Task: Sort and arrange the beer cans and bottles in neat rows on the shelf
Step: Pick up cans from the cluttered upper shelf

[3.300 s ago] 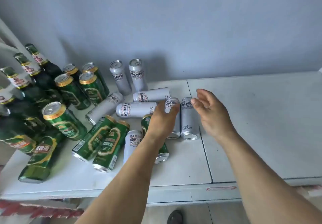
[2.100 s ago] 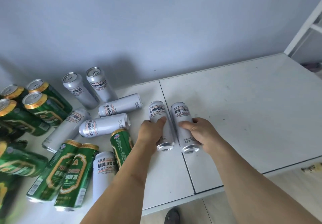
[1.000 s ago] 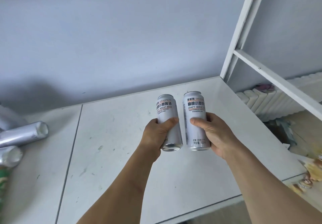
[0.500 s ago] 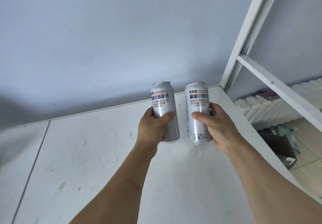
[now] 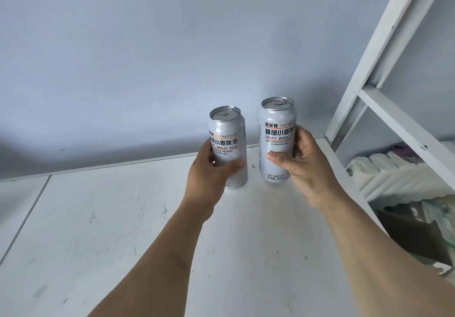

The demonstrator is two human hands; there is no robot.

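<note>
I hold two silver beer cans upright near the far right corner of the white shelf [image 5: 103,218]. My left hand [image 5: 209,169] grips the left silver can [image 5: 227,134] around its lower half; its base is at or just above the shelf surface. My right hand [image 5: 302,166] grips the right silver can [image 5: 277,129], which sits a little higher, its base close to the shelf. The two cans stand side by side with a narrow gap between them, close to the grey back wall. The green cans and bottles are out of view.
A white metal frame post [image 5: 374,53] with a diagonal brace [image 5: 406,129] rises at the shelf's right end. Beyond it lie a white radiator [image 5: 394,173] and clutter on the floor. A seam [image 5: 27,215] crosses the shelf at the left.
Both hands picked up the two lying silver cans, turned them upright and carried them right to the shelf's far corner. In the last half second they lowered toward the shelf near the wall.
</note>
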